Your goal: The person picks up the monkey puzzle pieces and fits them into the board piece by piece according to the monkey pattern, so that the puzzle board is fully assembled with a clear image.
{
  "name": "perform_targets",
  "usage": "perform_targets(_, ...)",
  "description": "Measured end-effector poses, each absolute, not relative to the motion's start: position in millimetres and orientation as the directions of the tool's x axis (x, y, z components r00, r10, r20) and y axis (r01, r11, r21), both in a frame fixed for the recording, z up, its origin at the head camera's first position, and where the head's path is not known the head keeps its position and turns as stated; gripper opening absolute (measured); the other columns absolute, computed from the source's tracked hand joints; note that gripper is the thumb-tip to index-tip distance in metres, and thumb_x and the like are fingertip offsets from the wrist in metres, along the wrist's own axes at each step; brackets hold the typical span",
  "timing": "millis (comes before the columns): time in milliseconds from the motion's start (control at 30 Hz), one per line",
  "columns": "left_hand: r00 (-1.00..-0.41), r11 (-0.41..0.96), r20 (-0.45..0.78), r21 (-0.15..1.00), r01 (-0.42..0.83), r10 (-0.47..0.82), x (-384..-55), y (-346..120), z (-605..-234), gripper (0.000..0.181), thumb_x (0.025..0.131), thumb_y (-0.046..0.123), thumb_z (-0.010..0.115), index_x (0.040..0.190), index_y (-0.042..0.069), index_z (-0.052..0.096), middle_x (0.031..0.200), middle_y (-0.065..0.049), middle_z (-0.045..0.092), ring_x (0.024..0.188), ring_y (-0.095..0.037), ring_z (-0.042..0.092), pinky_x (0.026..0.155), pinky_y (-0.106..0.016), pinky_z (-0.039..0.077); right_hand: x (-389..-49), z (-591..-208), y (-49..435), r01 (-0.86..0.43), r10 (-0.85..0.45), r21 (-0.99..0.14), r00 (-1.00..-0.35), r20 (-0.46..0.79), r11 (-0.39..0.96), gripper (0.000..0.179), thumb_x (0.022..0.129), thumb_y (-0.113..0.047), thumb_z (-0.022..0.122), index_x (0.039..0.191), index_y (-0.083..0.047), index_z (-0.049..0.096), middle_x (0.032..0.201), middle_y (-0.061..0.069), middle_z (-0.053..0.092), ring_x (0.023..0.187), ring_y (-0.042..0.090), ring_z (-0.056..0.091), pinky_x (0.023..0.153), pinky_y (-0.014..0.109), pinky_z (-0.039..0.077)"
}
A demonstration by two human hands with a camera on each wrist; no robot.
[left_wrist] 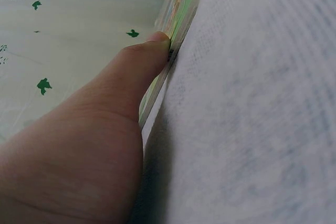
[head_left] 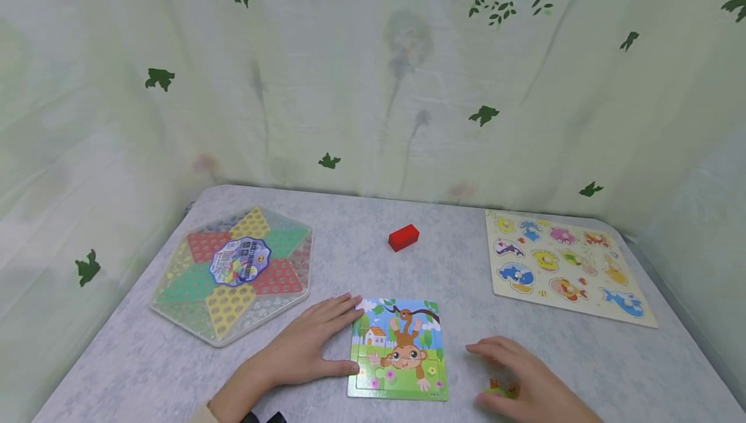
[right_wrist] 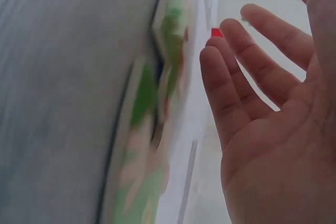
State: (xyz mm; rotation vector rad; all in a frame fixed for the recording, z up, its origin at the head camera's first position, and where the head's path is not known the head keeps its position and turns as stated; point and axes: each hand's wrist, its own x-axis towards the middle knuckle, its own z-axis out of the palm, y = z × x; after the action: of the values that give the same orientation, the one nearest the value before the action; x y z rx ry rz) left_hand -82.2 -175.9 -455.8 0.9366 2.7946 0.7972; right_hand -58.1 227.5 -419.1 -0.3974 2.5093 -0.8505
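A square jigsaw puzzle point(head_left: 402, 345) with a hanging monkey picture lies flat on the table. My left hand point(head_left: 311, 342) rests at its left side, fingers fairly straight, fingertips at the upper left corner and thumb on the left edge. In the left wrist view, that thumb presses the rim of the puzzle point(left_wrist: 184, 22). To the right of the puzzle, my right hand point(head_left: 527, 377) hovers with its fingers loosely bent over loose puzzle pieces point(head_left: 504, 389), partly hidden by it. The right wrist view shows green and pink pieces point(right_wrist: 139, 129) beside the right hand point(right_wrist: 278, 119), whose fingers are spread and hold nothing.
A hexagonal Chinese checkers board point(head_left: 256, 293) in clear plastic lies at the left. Behind the puzzle is a red block point(head_left: 403, 238). A wooden peg puzzle board point(head_left: 565, 267) with sea animals lies at the right. A leaf-printed curtain point(head_left: 373, 86) hangs behind the table.
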Motion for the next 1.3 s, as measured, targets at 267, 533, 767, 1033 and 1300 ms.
perform_targets(267, -0.808, 0.677, 0.09, 0.497, 0.543, 0.583, -81.8, -176.1, -456.1, 0.087, 0.088, 0.071, 0.065, 0.156, 0.02, 0.047, 0.167, 0.005, 0.035, 0.156, -0.022, 0.028, 0.124, -0.054, 0.03, -55.2, -421.9, 243.1, -0.039, -0.376, -0.636, -0.834, -0.404, 0.771, 0.064, 0.082, -0.052, 0.083, 0.138, -0.027, 0.061, 0.142, 0.003, 0.057, 0.131, 0.033, 0.051, 0.101, 0.055, 0.055)
perform_targets(533, -0.809, 0.682, 0.087, 0.49, 0.543, 0.582, -81.3, -175.6, -455.4, 0.086, 0.088, 0.069, 0.067, 0.156, 0.02, 0.047, 0.167, 0.004, 0.035, 0.156, -0.022, 0.028, 0.124, -0.053, 0.03, -53.4, -428.0, 263.5, -0.164, -0.464, -0.645, -0.824, -0.327, 0.747, 0.066, 0.083, -0.053, 0.081, 0.141, -0.029, 0.059, 0.139, -0.003, 0.057, 0.122, 0.012, 0.053, 0.098, 0.024, 0.054)
perform_targets(767, -0.808, 0.681, 0.089, 0.489, 0.545, 0.583, -81.7, -175.7, -455.8, 0.086, 0.089, 0.07, 0.066, 0.156, 0.02, 0.047, 0.167, 0.004, 0.035, 0.156, -0.022, 0.028, 0.124, -0.053, 0.03, -54.3, -432.8, 277.0, -0.234, -0.501, -0.633, -0.819, -0.282, 0.738, 0.06, 0.086, -0.052, 0.079, 0.138, -0.03, 0.061, 0.137, -0.001, 0.058, 0.117, 0.004, 0.052, 0.094, 0.023, 0.055)
perform_targets(1033, -0.807, 0.677, 0.09, 0.494, 0.545, 0.583, -81.8, -175.9, -456.6, 0.087, 0.089, 0.071, 0.065, 0.157, 0.02, 0.047, 0.167, 0.005, 0.035, 0.157, -0.022, 0.028, 0.124, -0.054, 0.03, -56.1, -432.9, 281.9, -0.259, -0.518, -0.651, -0.821, -0.241, 0.714, 0.051, 0.089, -0.049, 0.078, 0.133, -0.028, 0.065, 0.123, -0.011, 0.064, 0.102, -0.002, 0.052, 0.084, 0.019, 0.054)
perform_targets(1300, -0.799, 0.676, 0.122, 0.467, 0.57, 0.589, -81.3, -176.9, -457.6, 0.084, 0.091, 0.071, 0.062, 0.156, 0.02, 0.048, 0.166, 0.003, 0.037, 0.155, -0.025, 0.032, 0.122, -0.055, 0.033, -56.7, -431.0, 278.8, -0.269, -0.507, -0.635, -0.832, -0.226, 0.724, 0.044, 0.09, -0.052, 0.076, 0.127, -0.032, 0.069, 0.118, -0.016, 0.065, 0.096, -0.003, 0.052, 0.08, 0.018, 0.054)
